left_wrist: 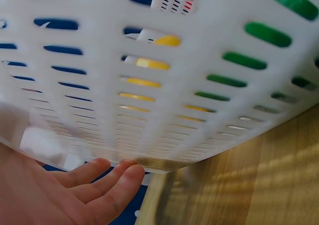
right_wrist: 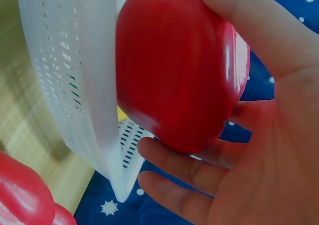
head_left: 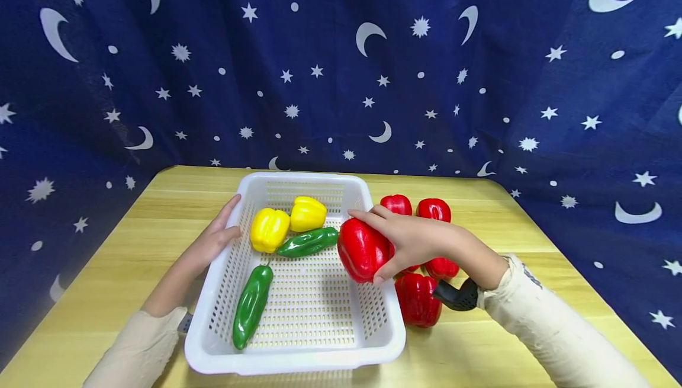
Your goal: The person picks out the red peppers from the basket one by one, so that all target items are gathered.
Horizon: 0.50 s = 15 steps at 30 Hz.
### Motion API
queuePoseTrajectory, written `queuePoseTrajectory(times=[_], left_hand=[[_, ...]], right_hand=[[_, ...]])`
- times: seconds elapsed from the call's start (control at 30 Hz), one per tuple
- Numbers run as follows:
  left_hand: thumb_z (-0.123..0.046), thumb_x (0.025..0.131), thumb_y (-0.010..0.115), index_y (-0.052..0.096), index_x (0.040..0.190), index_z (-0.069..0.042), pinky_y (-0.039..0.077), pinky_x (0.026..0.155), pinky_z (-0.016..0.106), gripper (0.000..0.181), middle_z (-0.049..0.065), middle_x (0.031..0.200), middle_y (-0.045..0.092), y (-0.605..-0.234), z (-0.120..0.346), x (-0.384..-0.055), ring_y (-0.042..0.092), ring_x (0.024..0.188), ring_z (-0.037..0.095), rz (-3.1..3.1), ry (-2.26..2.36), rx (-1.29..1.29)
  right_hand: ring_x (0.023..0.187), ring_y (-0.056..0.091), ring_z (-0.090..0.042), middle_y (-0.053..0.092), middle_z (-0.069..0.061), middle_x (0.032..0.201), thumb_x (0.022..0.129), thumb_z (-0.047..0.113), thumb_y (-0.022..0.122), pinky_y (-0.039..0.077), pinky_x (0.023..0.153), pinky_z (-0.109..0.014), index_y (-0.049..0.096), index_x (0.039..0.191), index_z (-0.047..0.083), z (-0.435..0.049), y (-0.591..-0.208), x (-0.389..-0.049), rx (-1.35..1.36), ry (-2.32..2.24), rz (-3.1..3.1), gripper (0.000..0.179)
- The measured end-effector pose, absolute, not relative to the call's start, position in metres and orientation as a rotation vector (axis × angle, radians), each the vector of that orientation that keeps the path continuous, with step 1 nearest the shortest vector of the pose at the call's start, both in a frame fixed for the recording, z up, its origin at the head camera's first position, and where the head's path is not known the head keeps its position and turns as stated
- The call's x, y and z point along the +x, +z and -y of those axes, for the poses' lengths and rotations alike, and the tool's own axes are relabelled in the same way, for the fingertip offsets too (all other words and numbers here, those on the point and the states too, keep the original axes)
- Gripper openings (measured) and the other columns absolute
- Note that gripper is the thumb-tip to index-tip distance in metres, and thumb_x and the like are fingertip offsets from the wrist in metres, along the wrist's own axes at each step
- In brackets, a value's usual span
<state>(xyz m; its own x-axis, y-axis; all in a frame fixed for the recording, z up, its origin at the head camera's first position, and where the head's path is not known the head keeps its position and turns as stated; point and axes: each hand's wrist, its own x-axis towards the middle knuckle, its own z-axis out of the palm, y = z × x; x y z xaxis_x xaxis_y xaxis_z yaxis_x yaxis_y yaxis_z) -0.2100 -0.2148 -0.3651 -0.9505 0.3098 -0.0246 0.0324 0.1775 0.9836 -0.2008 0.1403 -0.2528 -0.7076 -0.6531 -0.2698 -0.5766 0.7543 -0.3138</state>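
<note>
My right hand grips a red bell pepper over the right rim of a white plastic basket. In the right wrist view, thumb and fingers curl round that red bell pepper, which overlaps the basket's rim. My left hand rests at the basket's left rim, its fingers extended along the outside; the left wrist view has the same hand beside the slotted wall. Inside the basket lie two yellow bell peppers and two long green peppers.
Several more red bell peppers lie on the wooden table right of the basket, partly hidden by my right hand and forearm. A dark blue curtain with white moons and stars hangs behind the table and along its sides.
</note>
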Motion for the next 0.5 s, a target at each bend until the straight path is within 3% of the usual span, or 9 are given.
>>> queuePoseTrajectory(times=[0.5], left_hand=[[-0.004,0.088,0.030,-0.010,0.146,-0.029,0.056,0.066,0.053,0.074,0.026,0.150,0.001,-0.366,0.215,-0.210,0.037,0.116,0.059,-2.246,1.852,0.318]], right_hand=[[0.116,0.041,-0.024,0.034,-0.007,0.134,0.062,0.038,0.080,0.056,0.076,-0.034,0.022,0.145,0.024,-0.160,-0.241,-0.186,-0.925,-0.371,-2.612,0.102]])
